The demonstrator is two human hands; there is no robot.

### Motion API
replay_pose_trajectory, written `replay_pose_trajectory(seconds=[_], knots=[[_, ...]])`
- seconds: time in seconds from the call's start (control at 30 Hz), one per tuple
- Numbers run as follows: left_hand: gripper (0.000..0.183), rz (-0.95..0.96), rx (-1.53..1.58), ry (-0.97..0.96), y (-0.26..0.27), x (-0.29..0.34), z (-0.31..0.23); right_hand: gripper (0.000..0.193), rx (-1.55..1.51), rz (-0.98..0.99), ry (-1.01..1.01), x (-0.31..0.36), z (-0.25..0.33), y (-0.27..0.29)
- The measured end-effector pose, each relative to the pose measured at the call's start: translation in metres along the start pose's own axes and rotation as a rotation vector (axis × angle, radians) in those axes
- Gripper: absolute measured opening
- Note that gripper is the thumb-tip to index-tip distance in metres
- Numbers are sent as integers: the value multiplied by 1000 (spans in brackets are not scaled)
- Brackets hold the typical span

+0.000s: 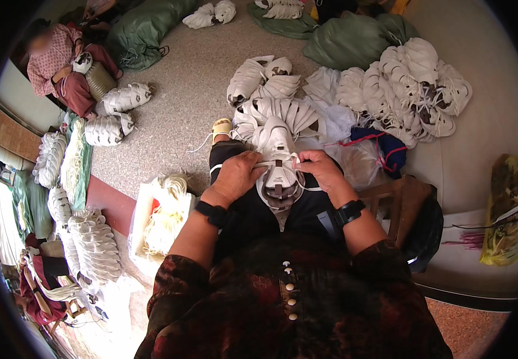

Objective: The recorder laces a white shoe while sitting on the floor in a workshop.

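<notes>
A white shoe upper [275, 139] with a grey tongue and lining lies on my lap between my knees, its toe pointing away from me. A white shoelace [265, 163] runs across its eyelet rows. My left hand [236, 175] is closed at the left eyelet row, thumb and forefinger pinching the lace. On the right side my right hand [322, 172] pinches a short upright length of the lace between thumb and fingertips. Loose lace shows beside each hand. Just beyond the upper, a row of nested white shoe uppers [304, 116] rests on the floor.
An open box of pale laces [166, 215] stands at my left. Piled uppers [417, 84] sit at the far right, near green sacks [345, 42]. A wooden stool [399, 206] is close on my right. Another person [55, 63] sits far left, holding an upper.
</notes>
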State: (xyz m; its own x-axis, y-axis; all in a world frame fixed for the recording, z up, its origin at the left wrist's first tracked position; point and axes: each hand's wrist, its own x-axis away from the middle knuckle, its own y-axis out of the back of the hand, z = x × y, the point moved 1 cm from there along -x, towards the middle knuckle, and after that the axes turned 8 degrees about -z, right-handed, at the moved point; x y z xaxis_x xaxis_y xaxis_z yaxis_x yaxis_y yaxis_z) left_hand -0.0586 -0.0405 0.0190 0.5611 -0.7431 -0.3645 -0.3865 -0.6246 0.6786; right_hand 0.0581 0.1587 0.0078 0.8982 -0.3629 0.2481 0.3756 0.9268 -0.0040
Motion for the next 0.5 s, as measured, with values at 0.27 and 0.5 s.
replay_pose_trajectory(seconds=[0.27, 0.5], knots=[[10, 5, 70, 139, 6, 1, -2, 29, 267, -183, -37, -2, 2, 0], [9, -239, 451, 459, 34, 31, 38, 44, 708, -254, 303, 12, -3, -12]])
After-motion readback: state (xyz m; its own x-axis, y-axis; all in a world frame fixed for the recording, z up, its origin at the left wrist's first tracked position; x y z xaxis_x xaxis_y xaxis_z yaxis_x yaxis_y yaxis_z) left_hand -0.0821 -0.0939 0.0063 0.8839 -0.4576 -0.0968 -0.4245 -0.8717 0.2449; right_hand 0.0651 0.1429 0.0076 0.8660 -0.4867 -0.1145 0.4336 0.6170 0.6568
